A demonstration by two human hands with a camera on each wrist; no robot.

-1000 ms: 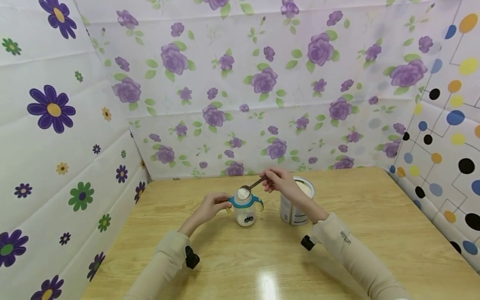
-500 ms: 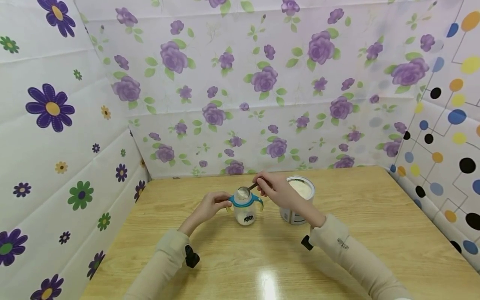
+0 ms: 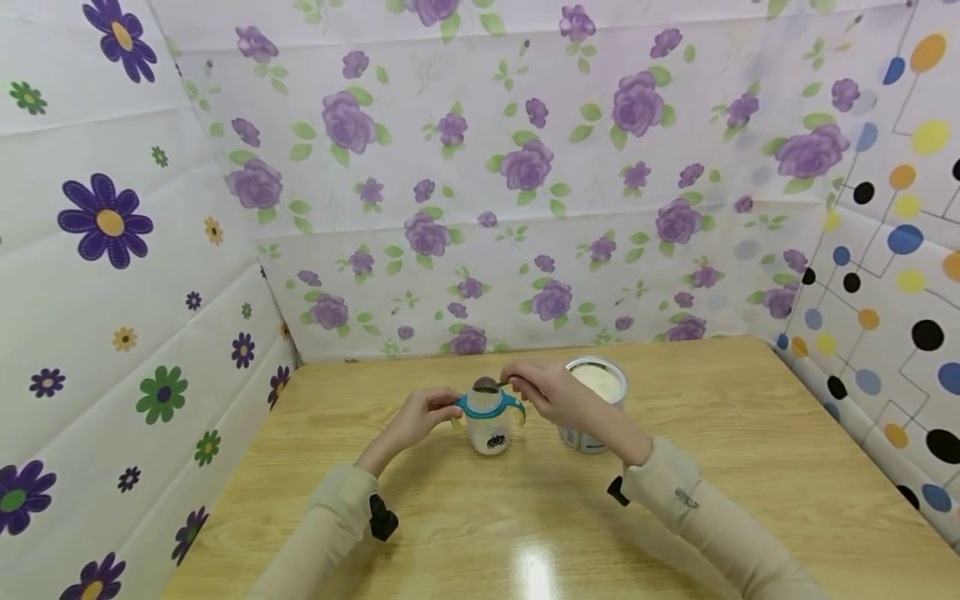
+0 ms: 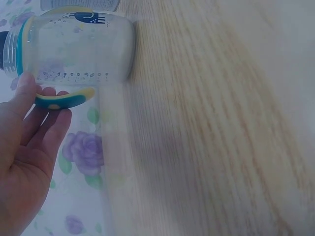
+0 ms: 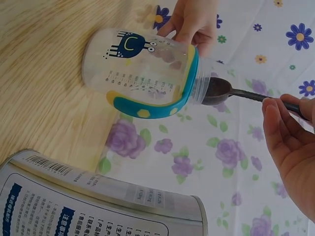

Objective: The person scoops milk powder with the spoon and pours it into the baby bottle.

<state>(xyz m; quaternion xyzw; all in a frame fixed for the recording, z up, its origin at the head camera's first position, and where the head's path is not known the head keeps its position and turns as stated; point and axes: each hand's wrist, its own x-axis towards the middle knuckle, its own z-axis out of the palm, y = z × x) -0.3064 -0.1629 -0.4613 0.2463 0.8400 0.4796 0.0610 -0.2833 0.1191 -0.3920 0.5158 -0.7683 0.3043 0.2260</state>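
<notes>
A clear baby bottle [image 3: 487, 435] with a blue collar and two side handles stands upright on the table, its mouth uncovered. My left hand [image 3: 417, 418] grips its left handle [image 4: 64, 100] between thumb and fingers. In my right hand [image 3: 546, 388] the handle of a dark spoon [image 5: 248, 95] is pinched. The spoon's bowl tips over at the bottle's mouth, its back showing. Just right of the bottle stands an open can [image 3: 597, 382] of pale powder, partly behind my right forearm. Whitish powder shows low in the bottle in the head view.
The wooden table [image 3: 450, 533] reaches to a floral cloth wall [image 3: 480, 275] behind. Patterned cloths also hang at the left and right sides. Both forearms wear light sleeves, with a dark wrist camera [image 3: 383, 517] under the left one.
The spoon, first level and heaped with white powder above the bottle, has turned over at its mouth. My right hand has moved slightly left and lower; the left keeps its hold.
</notes>
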